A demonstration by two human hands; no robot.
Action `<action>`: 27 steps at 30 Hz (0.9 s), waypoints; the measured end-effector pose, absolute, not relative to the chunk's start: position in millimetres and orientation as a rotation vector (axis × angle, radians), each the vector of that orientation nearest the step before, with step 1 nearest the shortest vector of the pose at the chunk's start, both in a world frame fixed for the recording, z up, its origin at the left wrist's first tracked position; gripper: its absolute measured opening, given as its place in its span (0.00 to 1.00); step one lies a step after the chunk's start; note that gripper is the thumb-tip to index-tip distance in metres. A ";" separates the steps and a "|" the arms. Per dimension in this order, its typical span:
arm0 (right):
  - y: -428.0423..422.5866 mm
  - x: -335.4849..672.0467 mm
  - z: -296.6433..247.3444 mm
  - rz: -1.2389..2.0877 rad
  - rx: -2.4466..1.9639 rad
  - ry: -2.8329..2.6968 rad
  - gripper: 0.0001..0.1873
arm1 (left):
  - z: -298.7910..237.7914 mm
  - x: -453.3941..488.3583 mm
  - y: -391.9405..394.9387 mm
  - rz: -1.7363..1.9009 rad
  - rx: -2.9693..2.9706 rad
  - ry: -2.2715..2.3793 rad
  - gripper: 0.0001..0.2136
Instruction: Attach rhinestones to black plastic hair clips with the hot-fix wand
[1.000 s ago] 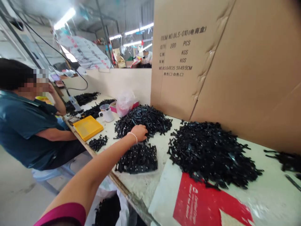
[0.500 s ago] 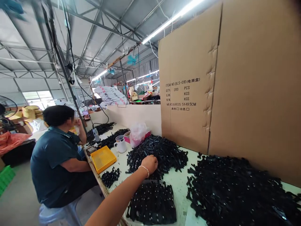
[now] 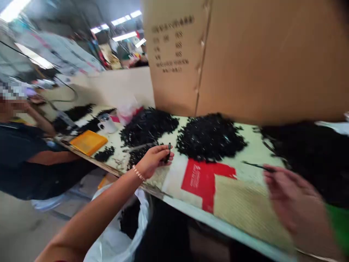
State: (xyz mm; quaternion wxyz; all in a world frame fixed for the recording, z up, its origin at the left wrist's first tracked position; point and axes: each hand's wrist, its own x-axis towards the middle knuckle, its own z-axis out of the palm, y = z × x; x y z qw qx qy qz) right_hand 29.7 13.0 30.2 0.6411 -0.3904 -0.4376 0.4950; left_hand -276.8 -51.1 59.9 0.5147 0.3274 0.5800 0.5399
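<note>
My left hand (image 3: 152, 161), with a beaded bracelet at the wrist, is closed on a small black plastic piece (image 3: 168, 152) that stands up between thumb and fingers. Partly hidden behind this hand is a clear tray of black pieces (image 3: 137, 155). At the right, my right hand (image 3: 296, 203) is blurred and pinches a slim, dark, pointed piece (image 3: 256, 165) that reaches out to the left; its exact kind is unclear. Between the hands lies a heap of black pieces (image 3: 211, 138). A woven beige mat (image 3: 242, 207) and a red printed sheet (image 3: 197, 178) are below it.
More black pieces are heaped at left (image 3: 148, 125) and far right (image 3: 308, 156). A tall cardboard sheet (image 3: 245, 62) stands behind. Along the left are a white mug (image 3: 107, 125), a yellow tray (image 3: 88, 142) and a seated person (image 3: 24, 160). A lined bag (image 3: 109, 233) hangs below the table edge.
The view has swung right and down. My left hand has left the heap and come nearer the table's front with a black piece. My right hand has come into view with a slim piece.
</note>
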 end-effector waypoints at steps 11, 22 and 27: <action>-92.3 20.2 10.2 1.113 -0.823 -1.361 0.09 | 51.9 -133.9 -115.3 1.129 0.481 1.038 0.13; -97.7 28.0 7.0 0.870 -0.819 -1.667 0.12 | 53.4 -135.2 -117.0 1.193 0.505 1.046 0.10; -98.7 30.8 3.4 0.815 -0.823 -1.695 0.12 | 52.7 -136.1 -118.0 1.136 0.500 1.002 0.11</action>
